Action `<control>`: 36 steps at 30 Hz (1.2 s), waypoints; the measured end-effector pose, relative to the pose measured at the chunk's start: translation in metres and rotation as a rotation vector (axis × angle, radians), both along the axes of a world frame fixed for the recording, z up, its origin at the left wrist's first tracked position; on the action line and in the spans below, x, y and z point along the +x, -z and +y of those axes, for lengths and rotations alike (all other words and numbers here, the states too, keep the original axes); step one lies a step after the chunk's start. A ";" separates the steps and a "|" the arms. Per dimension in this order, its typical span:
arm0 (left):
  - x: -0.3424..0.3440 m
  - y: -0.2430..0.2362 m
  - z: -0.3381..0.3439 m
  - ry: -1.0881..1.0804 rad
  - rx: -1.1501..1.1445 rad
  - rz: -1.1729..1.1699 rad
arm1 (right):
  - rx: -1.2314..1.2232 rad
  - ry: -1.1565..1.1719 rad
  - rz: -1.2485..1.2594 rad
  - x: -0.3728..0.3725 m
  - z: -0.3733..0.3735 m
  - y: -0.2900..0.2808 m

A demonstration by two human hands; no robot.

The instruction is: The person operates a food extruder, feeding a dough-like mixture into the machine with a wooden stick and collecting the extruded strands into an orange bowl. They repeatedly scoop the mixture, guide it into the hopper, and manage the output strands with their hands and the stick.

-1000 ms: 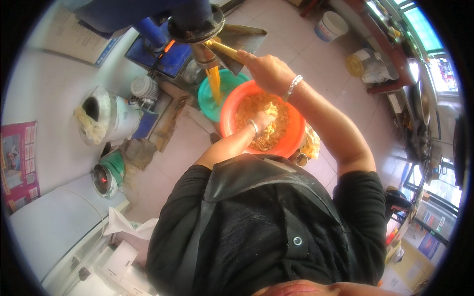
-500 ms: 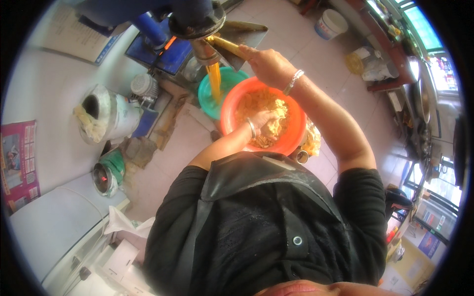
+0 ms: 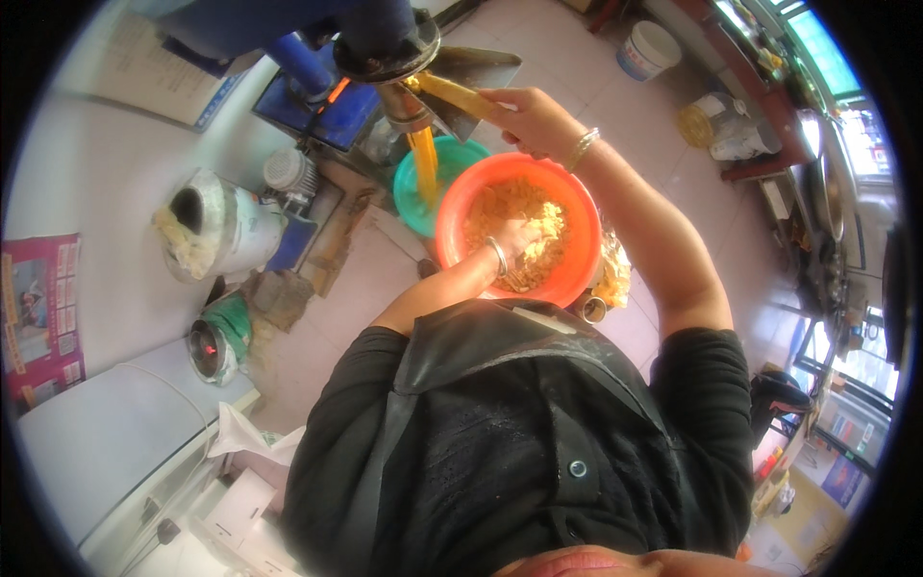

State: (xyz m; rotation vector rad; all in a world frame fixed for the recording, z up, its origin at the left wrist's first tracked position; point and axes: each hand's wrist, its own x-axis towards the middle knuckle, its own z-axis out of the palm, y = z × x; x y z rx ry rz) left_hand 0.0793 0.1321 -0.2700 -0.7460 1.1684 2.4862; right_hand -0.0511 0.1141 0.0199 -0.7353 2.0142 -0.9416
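Observation:
My right hand [image 3: 538, 123] is closed on a yellow-stained stick [image 3: 452, 96], whose far end touches the outlet [image 3: 404, 108] under the dark machine head [image 3: 385, 48], beside a metal chute [image 3: 490, 67]. Below the outlet hangs a yellow-orange strip or stream [image 3: 423, 159], down into a teal basin [image 3: 409, 188]. My left hand [image 3: 514, 238] is down inside the orange basin [image 3: 582, 250] in front of it, fingers gathered in pale yellow crumbly pieces [image 3: 546, 223] and partly hidden by them.
On the left are a metal drum [image 3: 240, 231], a motor [image 3: 288, 168], a green-wrapped pot [image 3: 221, 341] and a white appliance [image 3: 106, 423]. A white bucket [image 3: 649, 48] and plastic jug [image 3: 702, 125] stand right of the machine, near a red-brown bench [image 3: 769, 154]. A small can [image 3: 591, 310] sits beside the orange basin.
My right hand has risen slightly and tilted with the stick. My left hand has shifted a little among the yellow pieces inside the orange basin.

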 end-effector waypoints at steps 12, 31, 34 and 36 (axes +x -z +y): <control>0.006 -0.048 -0.011 0.216 0.189 0.081 | 0.106 -0.301 0.822 0.014 0.005 0.014; 0.023 -0.113 -0.003 0.074 0.546 0.070 | 0.055 -0.276 0.751 0.005 0.004 0.007; 0.029 -0.122 -0.004 0.021 0.633 0.161 | -0.038 -0.256 0.763 -0.007 0.002 0.023; 0.037 -0.142 -0.009 -0.020 0.642 0.166 | -0.128 -0.244 0.720 -0.012 0.008 0.023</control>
